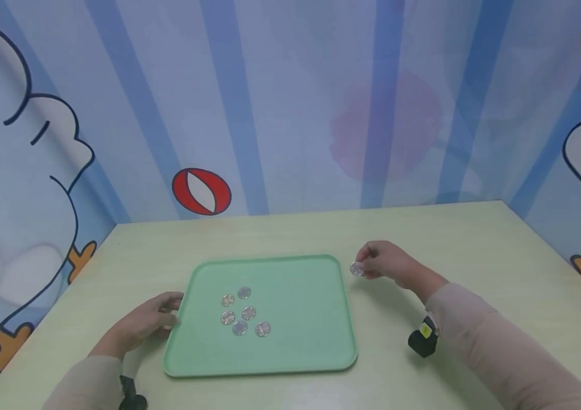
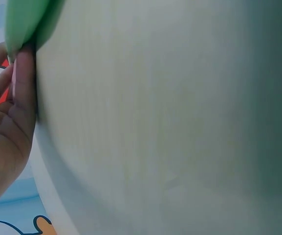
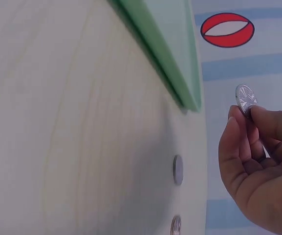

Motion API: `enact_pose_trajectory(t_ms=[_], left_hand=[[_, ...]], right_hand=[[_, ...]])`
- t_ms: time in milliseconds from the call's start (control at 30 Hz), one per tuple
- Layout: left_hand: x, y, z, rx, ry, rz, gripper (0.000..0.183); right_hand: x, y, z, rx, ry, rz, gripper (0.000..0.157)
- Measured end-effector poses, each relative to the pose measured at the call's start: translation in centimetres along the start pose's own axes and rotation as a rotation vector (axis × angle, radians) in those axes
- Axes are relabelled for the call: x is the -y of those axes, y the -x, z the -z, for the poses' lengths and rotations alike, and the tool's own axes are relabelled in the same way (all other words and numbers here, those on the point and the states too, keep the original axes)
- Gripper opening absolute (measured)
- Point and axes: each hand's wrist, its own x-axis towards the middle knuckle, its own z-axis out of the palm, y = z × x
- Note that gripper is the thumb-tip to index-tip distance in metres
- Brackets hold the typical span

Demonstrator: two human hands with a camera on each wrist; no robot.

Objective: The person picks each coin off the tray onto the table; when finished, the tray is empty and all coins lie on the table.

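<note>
Pale green marks the tray (image 1: 310, 307) low in my head view, lying flat on the light yellowish table (image 1: 290, 234). I count six silvery coins (image 1: 248, 313) mostly on its left half, in a loose cluster. At the left rim I see the left hand (image 1: 148, 320), thumb and fingers slightly bent with a gap between them, their ends touching the tray. Beyond the right rim, near the upper corner, I have the right hand (image 1: 385, 263) above the table, a seventh coin (image 1: 356, 269) pinched between thumb and fingertip, just beside the tray and not over it. Behind the table I get a blue striped wall (image 1: 300, 125) with a red and white ball (image 1: 201, 192) printed on it.

My left wrist view comes through on its side, mostly blurred table. At its left edge I make out the left hand's digits meeting the green rim; how firmly they press I cannot tell.

On my right wrist view, also sideways, I get the clearest look at the pinch: the seventh coin projects from between thumb and finger, with the remaining fingers curled loosely. I also see two more coins (image 3: 178, 170) lying on the table below the hand, apart from each other and outside the tray, whose corner shows higher up
</note>
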Motion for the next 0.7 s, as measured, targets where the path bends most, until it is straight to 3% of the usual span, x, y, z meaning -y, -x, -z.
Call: enact_pose_trajectory(t_ms=[700], left_hand=[[0.0, 0.0, 0.0, -0.011, -0.012, -0.002, 0.061]], right_hand=[[-2.9, 2.6, 5.2, -0.084, 0.041, -0.048, 0.019]])
